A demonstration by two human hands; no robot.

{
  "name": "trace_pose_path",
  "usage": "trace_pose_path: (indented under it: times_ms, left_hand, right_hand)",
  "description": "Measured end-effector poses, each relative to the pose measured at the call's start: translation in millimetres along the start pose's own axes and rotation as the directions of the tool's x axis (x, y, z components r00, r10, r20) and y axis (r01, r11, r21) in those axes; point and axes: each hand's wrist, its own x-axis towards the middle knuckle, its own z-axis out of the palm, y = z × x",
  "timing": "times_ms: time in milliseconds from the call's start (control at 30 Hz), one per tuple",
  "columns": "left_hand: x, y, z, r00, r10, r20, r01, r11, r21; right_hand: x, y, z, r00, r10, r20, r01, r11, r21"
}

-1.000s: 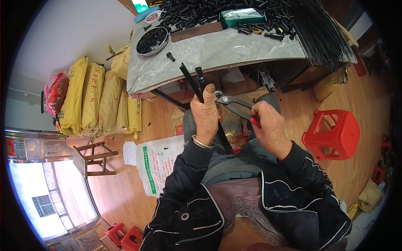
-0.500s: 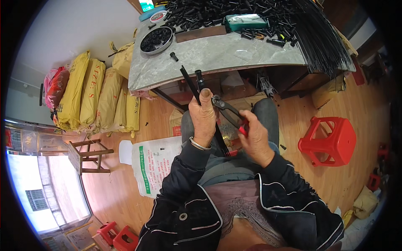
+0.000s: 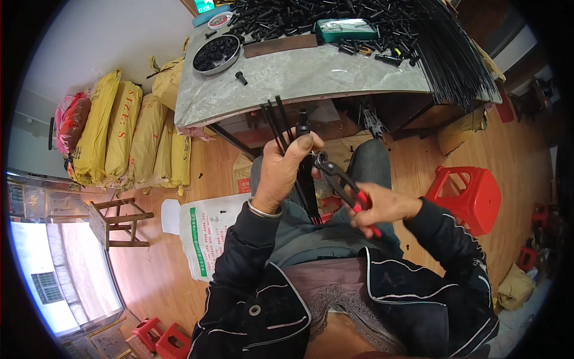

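Observation:
Over my lap, my left hand (image 3: 282, 173) is closed round a bundle of thin black rods (image 3: 273, 127), whose lower ends slant down towards my thighs. A short black cylindrical fitting (image 3: 303, 121) stands up above its thumb and fingers. My right hand (image 3: 382, 206) grips red-handled pincers (image 3: 335, 175). Their dark head is beside the left thumb, close to a thin bright wire end; whether the jaws are closed on it, I cannot tell.
The marble-patterned table (image 3: 281, 76) ahead carries a heap of black fittings (image 3: 275, 21), a round dish (image 3: 216, 54), a green box (image 3: 347, 30) and long black rods (image 3: 457, 66). A red stool (image 3: 469, 197) stands right, yellow sacks (image 3: 122, 131) and a wooden stool (image 3: 119, 222) left.
The pincers' handles have swung lower and my right hand has moved right and down with them. My left hand is slightly lower, and the rods in it are more spread out.

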Motion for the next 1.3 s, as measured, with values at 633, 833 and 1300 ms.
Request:
trace_pose_path:
  times_ms: [633, 833, 1300]
  left_hand:
    - [2.6, -21.2, -12.4, 0.99, 0.056, -0.129, -0.073, 0.989, -0.13]
    - [3.7, -20.1, -10.5, 0.989, 0.065, -0.13, -0.083, 0.988, -0.134]
    - [3.2, -24.3, -20.6, 0.984, 0.068, -0.165, -0.098, 0.978, -0.184]
  right_hand:
    - [-4.9, -26.9, -9.6, 0.814, -0.565, -0.137, 0.161, 0.446, -0.881]
    - [-6.9, -2.3, 5.1, 0.987, -0.159, -0.019, 0.15, 0.883, 0.444]
    - [-3.6, -9.6, -3.5, 0.999, -0.041, -0.006, 0.039, 0.899, 0.436]
